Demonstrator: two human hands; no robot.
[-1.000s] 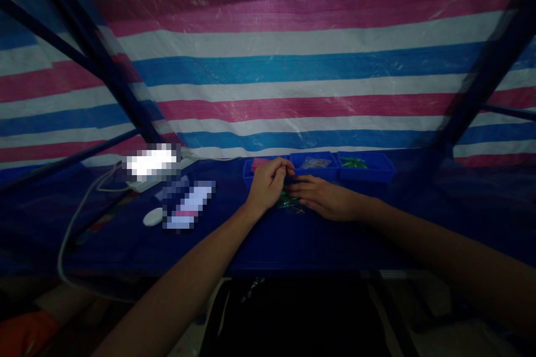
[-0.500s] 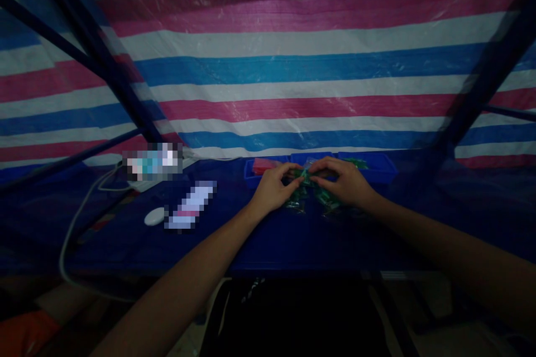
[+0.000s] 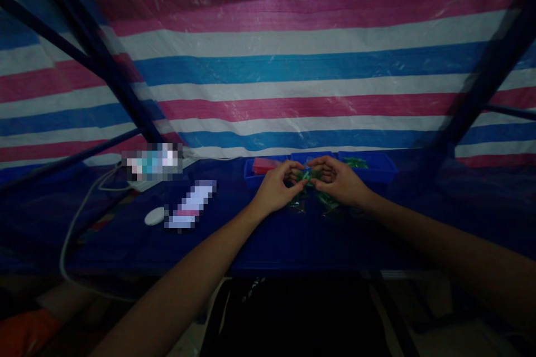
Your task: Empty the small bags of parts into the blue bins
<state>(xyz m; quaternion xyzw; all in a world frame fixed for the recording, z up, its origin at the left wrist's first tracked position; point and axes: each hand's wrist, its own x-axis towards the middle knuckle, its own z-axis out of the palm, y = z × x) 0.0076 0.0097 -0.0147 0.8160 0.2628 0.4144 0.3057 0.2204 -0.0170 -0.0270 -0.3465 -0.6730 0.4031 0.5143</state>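
Note:
My left hand (image 3: 275,187) and my right hand (image 3: 345,183) face each other over the table, fingers curled. Between their fingertips is a small green thing (image 3: 309,176), which looks like it is in clear plastic; its exact kind is too dark and small to tell. Both hands grip it, thumbs on the near side. Just below them on the table lie several clear plastic packets (image 3: 330,204) with green contents. Behind my left hand, a blue bin (image 3: 252,181) holds flat red packets (image 3: 264,165). Green pieces (image 3: 355,163) lie in another blue bin (image 3: 383,168) behind my right hand.
On the left of the blue table (image 3: 251,245) lie a blurred-out phone (image 3: 191,206) and a white oval object (image 3: 154,216). A pale cable (image 3: 69,228) hangs over the left edge. Striped sheeting (image 3: 293,70) and dark metal posts (image 3: 473,83) enclose the back.
The fingers of both hands have curled further around the green thing, and the thumbs have shifted slightly down. My arms have stayed almost in place.

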